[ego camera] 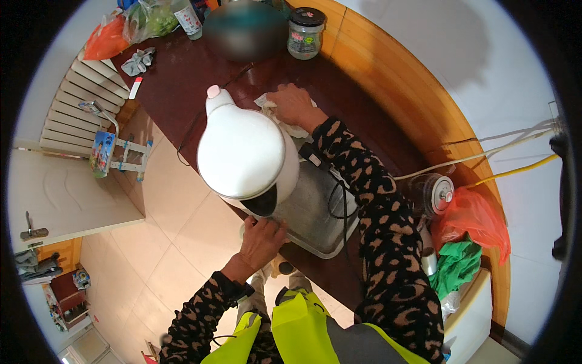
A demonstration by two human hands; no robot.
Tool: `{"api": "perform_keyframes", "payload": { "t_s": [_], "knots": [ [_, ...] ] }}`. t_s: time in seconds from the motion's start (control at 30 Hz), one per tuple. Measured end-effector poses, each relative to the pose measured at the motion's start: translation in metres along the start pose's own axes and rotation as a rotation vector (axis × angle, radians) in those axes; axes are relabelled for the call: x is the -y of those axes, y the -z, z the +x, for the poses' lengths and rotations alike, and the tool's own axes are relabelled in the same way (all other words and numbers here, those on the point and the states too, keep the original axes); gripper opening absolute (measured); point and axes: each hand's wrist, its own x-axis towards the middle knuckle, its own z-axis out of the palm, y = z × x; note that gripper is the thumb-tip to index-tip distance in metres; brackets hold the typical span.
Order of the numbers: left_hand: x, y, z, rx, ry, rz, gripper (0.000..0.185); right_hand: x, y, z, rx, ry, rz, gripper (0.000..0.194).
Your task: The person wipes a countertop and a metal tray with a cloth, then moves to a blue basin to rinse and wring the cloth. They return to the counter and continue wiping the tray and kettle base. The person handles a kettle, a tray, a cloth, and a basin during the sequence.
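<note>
A white electric kettle (243, 152) with a black spout stands upright, its handle pointing away from me. A metal tray (309, 207) shows beneath and beside it. My right hand (291, 105) presses a crumpled white cloth or tissue (298, 131) onto the dark red tabletop (363, 118), just beyond the kettle. My left hand (263, 239) is at the near edge, below the spout, fingers curled near the tray's corner. The kettle hides part of that contact, so I cannot tell whether it grips the tray. A black power cord (344, 200) loops across the tray.
At the far end are a lidded glass jar (305, 36), a blurred round vessel (245, 34), a bottle (187, 20) and a grey rag (138, 62). On the right sit a clear canister (434, 195), a red plastic bag (473, 223) and green cloth (457, 266). An open door (68, 195) stands left.
</note>
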Motion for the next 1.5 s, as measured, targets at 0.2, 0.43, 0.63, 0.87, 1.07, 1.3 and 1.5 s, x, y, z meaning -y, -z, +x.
{"api": "perform_keyframes", "payload": {
  "t_s": [0.2,0.43,0.63,0.87,1.07,1.3,1.5],
  "knots": [
    [-0.008,-0.001,0.001,-0.059,0.045,0.009,0.045,-0.03,0.009,-0.068,-0.044,0.088,0.017,0.03],
    [-0.003,-0.01,-0.004,-0.086,0.018,0.024,0.046,-0.071,0.055,-0.167,0.184,-0.165,-0.066,0.032],
    [-0.008,-0.002,0.002,0.041,0.047,-0.001,0.043,-0.031,0.082,-0.255,-0.227,-0.63,0.344,0.035],
    [-0.036,0.028,0.032,0.469,0.174,-0.096,0.045,0.005,0.008,-0.324,-0.477,-1.181,0.902,0.059],
    [-0.052,0.009,0.055,0.445,0.029,-0.042,0.055,-0.032,0.012,-0.303,-0.468,-0.979,0.934,0.063],
    [-0.049,0.005,0.052,0.408,-0.031,-0.047,0.06,-0.008,0.011,-0.308,-0.301,-1.096,0.69,0.052],
    [-0.047,0.003,0.05,0.398,-0.051,-0.005,0.063,-0.038,-0.004,-0.312,-0.551,-1.127,1.361,0.058]
  ]
}}
